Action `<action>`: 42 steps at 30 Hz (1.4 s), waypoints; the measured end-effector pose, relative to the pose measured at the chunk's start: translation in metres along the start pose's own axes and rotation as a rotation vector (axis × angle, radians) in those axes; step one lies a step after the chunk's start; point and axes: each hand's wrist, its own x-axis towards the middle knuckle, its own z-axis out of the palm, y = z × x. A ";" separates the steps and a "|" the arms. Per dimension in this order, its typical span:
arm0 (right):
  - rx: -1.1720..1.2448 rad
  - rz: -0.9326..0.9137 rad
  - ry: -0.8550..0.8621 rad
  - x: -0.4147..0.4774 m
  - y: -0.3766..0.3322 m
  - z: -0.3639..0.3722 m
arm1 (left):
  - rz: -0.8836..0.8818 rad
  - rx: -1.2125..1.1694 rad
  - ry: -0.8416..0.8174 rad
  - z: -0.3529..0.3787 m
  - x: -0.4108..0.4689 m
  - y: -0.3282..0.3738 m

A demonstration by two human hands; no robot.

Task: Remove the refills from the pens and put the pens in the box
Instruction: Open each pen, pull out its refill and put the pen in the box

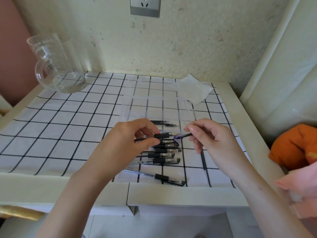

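- Checked-cloth counter (51, 117), clear box (192, 107) toward the back.
- Pinching one pen (164, 135) by its black grip with left hand (130, 140) fingers, just before box.
- Pinching its tip end with right hand (209, 136) fingers.
- Other pens (164, 155) heaped beneath; refills (164, 123) at box's near wall.

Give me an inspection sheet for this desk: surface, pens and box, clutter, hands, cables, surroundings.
Surface: checked cloth over a pale table.
Job's things: clear box; loose refills at its near edge; pile of pens; lone pen nearest the person.
Clutter: glass jug, tissue.
Hands: left hand grips held pen; right hand pinches its tip end.
Cables: nothing seen.
Surroundings: wall socket, orange cushion.
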 end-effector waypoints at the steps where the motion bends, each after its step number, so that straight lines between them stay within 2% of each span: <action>1: 0.013 0.002 -0.005 0.000 0.000 0.000 | 0.001 -0.004 -0.003 0.000 0.000 0.000; 7: 0.067 0.003 -0.080 -0.002 0.001 0.009 | 0.003 -0.059 -0.022 0.007 0.000 0.005; 19: 0.174 -0.020 -0.018 -0.001 0.003 0.014 | -0.034 -0.148 0.027 0.015 0.001 0.006; 26: 0.122 -0.040 -0.044 0.000 0.000 0.023 | 0.001 -0.015 0.025 0.004 0.002 0.001; 28: 0.110 -0.059 0.019 0.012 -0.001 0.016 | 0.059 0.101 0.088 0.002 0.003 0.000; 31: 0.090 -0.114 0.221 0.035 0.002 -0.003 | 0.173 0.222 0.278 -0.002 0.005 -0.002; 33: 0.067 -0.135 0.324 0.048 0.005 -0.009 | 0.178 0.262 0.324 -0.004 0.005 -0.005; 35: 0.020 -0.143 0.360 0.064 0.006 -0.006 | 0.142 0.254 0.218 -0.002 0.004 -0.006; 39: -0.153 -0.180 0.328 0.104 0.003 0.016 | 0.034 0.293 -0.141 0.006 -0.001 -0.009; 42: -0.221 -0.144 0.236 0.122 0.009 0.032 | 0.009 0.271 -0.255 0.008 -0.002 -0.009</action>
